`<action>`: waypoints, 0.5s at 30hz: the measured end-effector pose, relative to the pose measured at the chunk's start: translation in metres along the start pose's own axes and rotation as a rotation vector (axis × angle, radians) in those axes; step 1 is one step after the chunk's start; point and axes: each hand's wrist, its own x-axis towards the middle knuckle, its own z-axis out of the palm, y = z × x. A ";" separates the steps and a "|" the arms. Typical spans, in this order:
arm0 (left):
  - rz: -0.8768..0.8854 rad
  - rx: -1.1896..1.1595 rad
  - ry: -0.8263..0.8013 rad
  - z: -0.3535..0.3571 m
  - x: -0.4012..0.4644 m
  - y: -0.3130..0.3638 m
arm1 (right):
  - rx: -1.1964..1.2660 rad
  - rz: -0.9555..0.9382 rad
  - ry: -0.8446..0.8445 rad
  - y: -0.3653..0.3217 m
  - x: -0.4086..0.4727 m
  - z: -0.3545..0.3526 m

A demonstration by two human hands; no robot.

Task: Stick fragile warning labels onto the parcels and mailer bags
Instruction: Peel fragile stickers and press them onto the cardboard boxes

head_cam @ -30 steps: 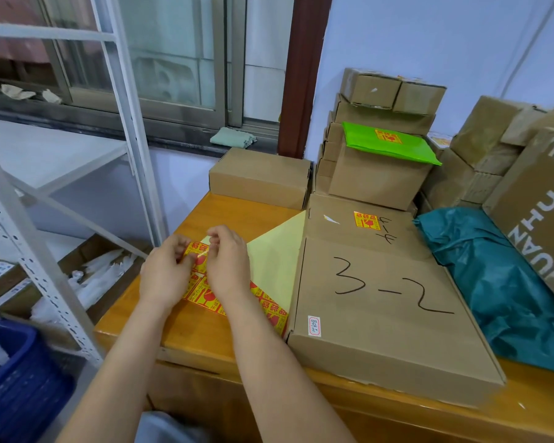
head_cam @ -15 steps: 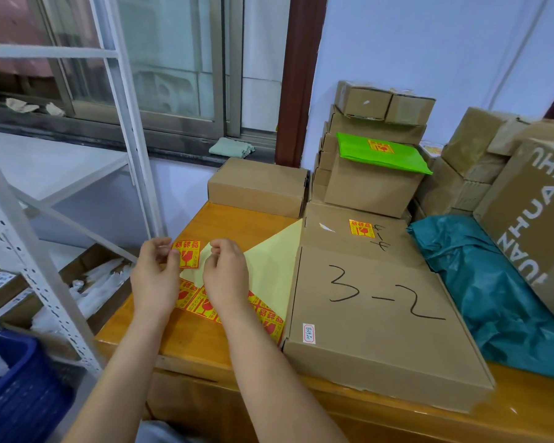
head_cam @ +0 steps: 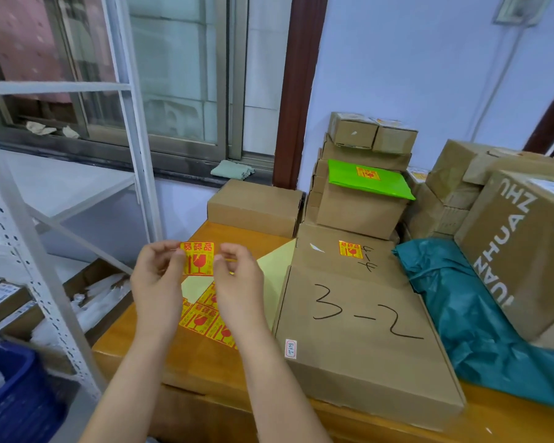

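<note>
A yellow-and-red fragile label (head_cam: 197, 259) is lifted above the wooden table (head_cam: 160, 356). My left hand (head_cam: 156, 281) pinches its left edge and my right hand (head_cam: 237, 282) pinches its right edge. Under my hands lies the label sheet (head_cam: 205, 318) with several labels left and pale yellow backing showing. To the right lies a large flat cardboard parcel (head_cam: 362, 340) marked "3-2". Behind it a flat box (head_cam: 339, 260) bears a label (head_cam: 351, 250). A green mailer bag (head_cam: 368, 179) with a label rests on the box stack. A teal mailer bag (head_cam: 474, 318) lies at the right.
A plain cardboard box (head_cam: 256, 207) stands at the table's back left. Stacked boxes (head_cam: 362, 148) fill the back, and a large box printed "ZHUAN" (head_cam: 525, 247) sits at the right. A white metal shelf rack (head_cam: 45, 251) and a blue crate (head_cam: 16, 394) stand to the left.
The label came off the sheet and rose above the table. My left hand peeled it away, and my right hand left the sheet and took the label's right edge.
</note>
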 end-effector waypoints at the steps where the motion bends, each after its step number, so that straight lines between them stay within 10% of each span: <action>1: -0.013 -0.021 -0.027 0.005 -0.006 0.006 | -0.001 -0.020 0.016 -0.003 -0.001 -0.011; 15: -0.052 0.092 -0.520 0.079 -0.080 0.051 | -0.206 -0.117 0.196 0.005 -0.017 -0.166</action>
